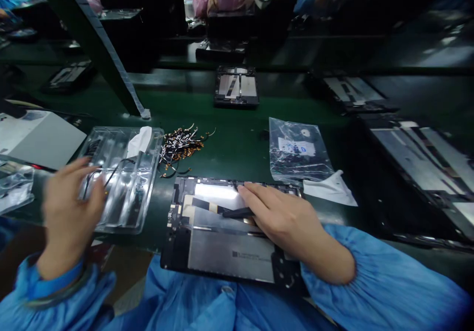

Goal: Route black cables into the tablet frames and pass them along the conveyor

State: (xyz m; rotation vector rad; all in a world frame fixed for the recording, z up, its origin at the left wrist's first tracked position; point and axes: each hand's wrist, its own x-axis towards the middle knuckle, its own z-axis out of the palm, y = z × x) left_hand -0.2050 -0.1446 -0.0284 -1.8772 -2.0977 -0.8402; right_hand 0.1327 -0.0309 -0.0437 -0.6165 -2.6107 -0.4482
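Observation:
An opened tablet point(229, 257) lies at the table's front edge, its silver inside plates, dark frame and flat ribbon cable facing up. My right hand point(285, 217) rests over its right half, fingers bent. A slim black tool point(237, 213) sticks out leftward from under this hand; the rest of it is hidden. My left hand point(74, 202), blurred by motion, is curled over the left part of a clear plastic tray point(146, 207). A thin black cable point(117, 169) with a small gold end loops out at its fingertips. Beside the tray is a heap of short cables point(181, 145) with gold connectors.
A clear bag point(299, 150) with a label and a white paper piece point(331, 188) lie right of the tablet. More opened tablets point(237, 88) stand behind and to the right. A white box point(40, 138) and a slanted green post point(99, 49) are left. Co-workers sit across.

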